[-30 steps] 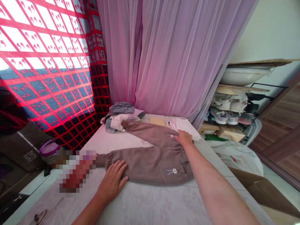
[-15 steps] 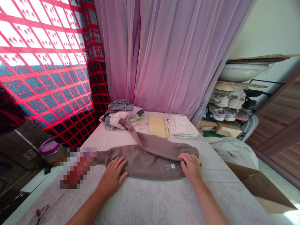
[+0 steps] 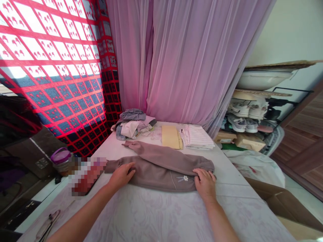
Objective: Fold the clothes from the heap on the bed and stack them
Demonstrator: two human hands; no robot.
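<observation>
A pair of brown sweatpants (image 3: 156, 171) lies across the covered surface, cuffed legs to the left and waist to the right. One leg lies above the other, and a small white flower decoration shows near the waist. My left hand (image 3: 123, 174) rests on the lower leg near its cuff, fingers stretched out and thumb apart. At the waist end, my right hand (image 3: 205, 183) lies on the fabric with its fingers slightly bent and spread. Neither hand visibly grips the cloth.
Behind the pants sit a heap of clothes (image 3: 133, 124), a folded yellow cloth (image 3: 170, 137) and folded striped fabric (image 3: 196, 136). A blurred red item (image 3: 88, 176) lies at left. To the right stand a shoe rack (image 3: 242, 117) and an open cardboard box (image 3: 282, 205).
The upper pant leg's cuff end has dropped down and now lies straighter, closer to the lower leg. My left hand has shifted slightly; the right stays at the waist. The view has turned slightly.
</observation>
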